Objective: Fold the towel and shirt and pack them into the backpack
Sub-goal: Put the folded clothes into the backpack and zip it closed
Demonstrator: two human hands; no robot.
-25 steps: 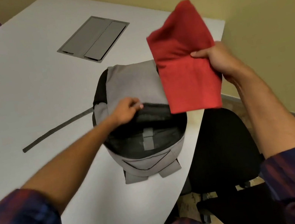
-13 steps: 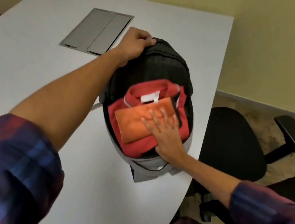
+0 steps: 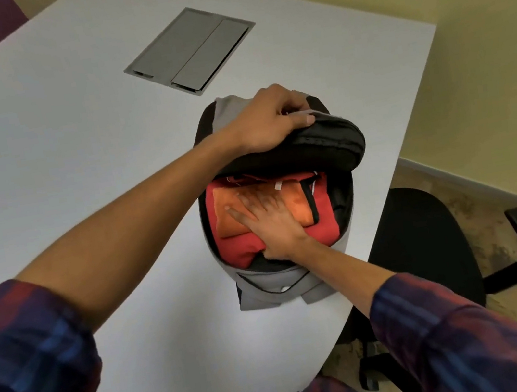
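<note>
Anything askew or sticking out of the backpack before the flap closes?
Nothing stands out. The orange towel lies folded on the red shirt inside the backpack; the right hand presses them flat, the left hand grips the flap.

Wide bare surface (image 3: 55, 154) across the frame's left and upper part; backpack (image 3: 275, 282) mouth at centre filled — flap (image 3: 317, 148) overhanging it.
</note>
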